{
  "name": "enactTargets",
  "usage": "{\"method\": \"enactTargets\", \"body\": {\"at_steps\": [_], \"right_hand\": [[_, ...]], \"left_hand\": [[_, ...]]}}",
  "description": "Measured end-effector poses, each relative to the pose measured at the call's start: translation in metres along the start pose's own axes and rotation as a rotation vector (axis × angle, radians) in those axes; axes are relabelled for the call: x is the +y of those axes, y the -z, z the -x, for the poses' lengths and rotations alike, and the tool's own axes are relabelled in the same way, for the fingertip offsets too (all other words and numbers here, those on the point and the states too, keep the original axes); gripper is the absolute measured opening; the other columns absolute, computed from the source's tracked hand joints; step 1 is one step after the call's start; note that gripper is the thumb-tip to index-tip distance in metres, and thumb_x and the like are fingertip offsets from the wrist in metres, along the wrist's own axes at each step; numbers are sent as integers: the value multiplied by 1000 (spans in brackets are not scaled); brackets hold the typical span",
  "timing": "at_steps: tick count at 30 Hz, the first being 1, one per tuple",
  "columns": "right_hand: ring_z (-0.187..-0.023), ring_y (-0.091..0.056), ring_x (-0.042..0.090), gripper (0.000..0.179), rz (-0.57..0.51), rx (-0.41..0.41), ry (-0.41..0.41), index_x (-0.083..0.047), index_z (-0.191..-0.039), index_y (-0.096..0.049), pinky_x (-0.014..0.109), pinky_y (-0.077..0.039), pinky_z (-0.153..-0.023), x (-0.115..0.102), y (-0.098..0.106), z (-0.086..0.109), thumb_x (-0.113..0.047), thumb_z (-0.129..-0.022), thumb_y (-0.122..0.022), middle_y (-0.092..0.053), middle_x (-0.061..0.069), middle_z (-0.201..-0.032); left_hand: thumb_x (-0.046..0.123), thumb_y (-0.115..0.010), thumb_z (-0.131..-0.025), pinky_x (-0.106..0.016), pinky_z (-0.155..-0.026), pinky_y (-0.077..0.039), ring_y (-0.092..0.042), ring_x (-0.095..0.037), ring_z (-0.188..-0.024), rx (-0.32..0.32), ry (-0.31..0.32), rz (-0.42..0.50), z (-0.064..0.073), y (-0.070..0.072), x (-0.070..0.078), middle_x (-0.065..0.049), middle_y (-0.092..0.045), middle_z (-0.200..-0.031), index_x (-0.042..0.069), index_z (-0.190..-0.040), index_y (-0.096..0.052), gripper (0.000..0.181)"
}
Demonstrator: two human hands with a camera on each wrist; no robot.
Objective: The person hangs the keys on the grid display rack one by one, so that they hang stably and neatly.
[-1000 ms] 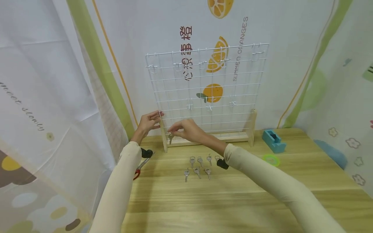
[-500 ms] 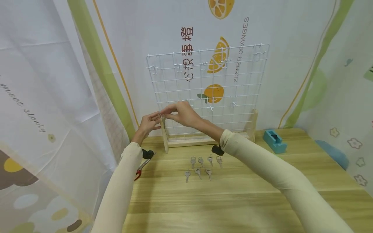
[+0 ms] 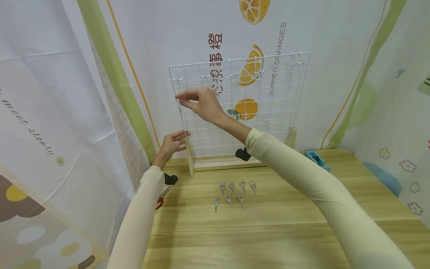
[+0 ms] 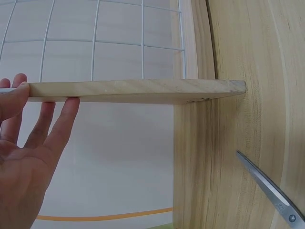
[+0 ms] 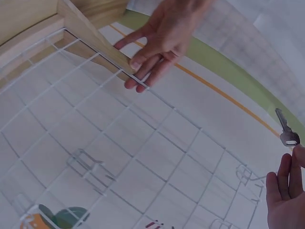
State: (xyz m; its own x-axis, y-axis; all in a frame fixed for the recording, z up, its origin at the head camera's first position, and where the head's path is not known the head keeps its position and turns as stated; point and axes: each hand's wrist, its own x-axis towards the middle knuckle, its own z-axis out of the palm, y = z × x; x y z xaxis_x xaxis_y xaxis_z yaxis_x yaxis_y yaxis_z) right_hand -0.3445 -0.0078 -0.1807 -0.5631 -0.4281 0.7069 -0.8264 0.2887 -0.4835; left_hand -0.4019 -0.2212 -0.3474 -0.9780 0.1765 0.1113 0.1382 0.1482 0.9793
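A white wire grid rack [image 3: 238,59] stands upright in wooden supports at the back of the table. My left hand [image 3: 172,144] holds its left edge, thumb and fingers around the top of the wooden side post [image 4: 133,89]. My right hand [image 3: 203,104] is raised at the grid's upper left edge, below the top-left hook [image 3: 176,79]. It pinches a silver key [image 5: 289,137] by the head end between thumb and fingertips; the blade points away from the hand in the right wrist view. Several other keys [image 3: 216,203] with rings lie in two rows on the table.
Scissors [image 4: 272,188] with red handles lie on the table near my left forearm. A blue tape dispenser [image 3: 316,158] stands at the right, partly behind my right sleeve. White hooks [image 3: 270,120] hang on the grid. A patterned curtain is behind the rack.
My right hand has risen with the key from near the rack's base, past the left hand, to the grid's upper left edge. The left hand has kept its hold on the rack.
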Motion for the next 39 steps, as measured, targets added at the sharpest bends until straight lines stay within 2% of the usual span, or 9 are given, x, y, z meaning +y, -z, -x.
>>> {"method": "enactTargets", "body": {"at_steps": [7, 14, 20, 28, 35, 39], "right_hand": [[-104, -75, 17, 20, -31, 66, 24, 0, -116, -78, 18, -57, -93, -10, 3, -21, -3, -97, -73, -77, 11, -115], [-101, -76, 15, 19, 14, 129, 17, -4, -116, -80, 17, -57, -90, -15, 2, -37, -8, -97, -74, -78, 9, -112], [-98, -76, 15, 19, 33, 174, 4, -4, -114, -80, 17, -58, -87, -15, -1, -45, -6, -96, -75, -79, 8, -110], [-99, -75, 14, 19, 110, 147, -63, -6, -117, -79, 17, -57, -83, -7, -6, -48, -7, -99, -72, -79, 6, -112], [-112, -69, 17, 32, 186, 72, -117, -6, -133, -71, 25, -55, -99, -6, -10, -46, -8, -101, -70, -74, 8, -126], [-117, -67, 19, 37, 223, 51, -136, -6, -138, -67, 23, -53, -101, -7, -10, -45, -8, -100, -71, -72, 9, -130]], "left_hand": [[1, -55, -107, -55, -109, -50, -44, -30, -147, 0, -3, 3, 1, 1, -1, -16, -54, -152, 2, -157, -42, 52], [1, -55, -107, -54, -108, -51, -46, -31, -146, -3, -27, -11, -1, 0, -1, -16, -54, -152, 1, -157, -42, 52], [1, -56, -107, -54, -107, -51, -47, -31, -145, 3, -22, 6, 0, 0, -2, -16, -56, -151, 2, -156, -44, 51], [2, -57, -107, -54, -107, -52, -48, -30, -144, 7, -16, 7, 1, 0, -2, -15, -56, -151, 2, -156, -45, 51], [1, -56, -107, -54, -107, -51, -46, -31, -145, 3, -17, 1, 1, 0, -2, -16, -55, -152, 1, -157, -43, 51], [2, -55, -107, -53, -109, -50, -45, -31, -146, 4, -4, 8, 1, 1, -2, -16, -53, -153, 1, -157, -42, 52]]}}
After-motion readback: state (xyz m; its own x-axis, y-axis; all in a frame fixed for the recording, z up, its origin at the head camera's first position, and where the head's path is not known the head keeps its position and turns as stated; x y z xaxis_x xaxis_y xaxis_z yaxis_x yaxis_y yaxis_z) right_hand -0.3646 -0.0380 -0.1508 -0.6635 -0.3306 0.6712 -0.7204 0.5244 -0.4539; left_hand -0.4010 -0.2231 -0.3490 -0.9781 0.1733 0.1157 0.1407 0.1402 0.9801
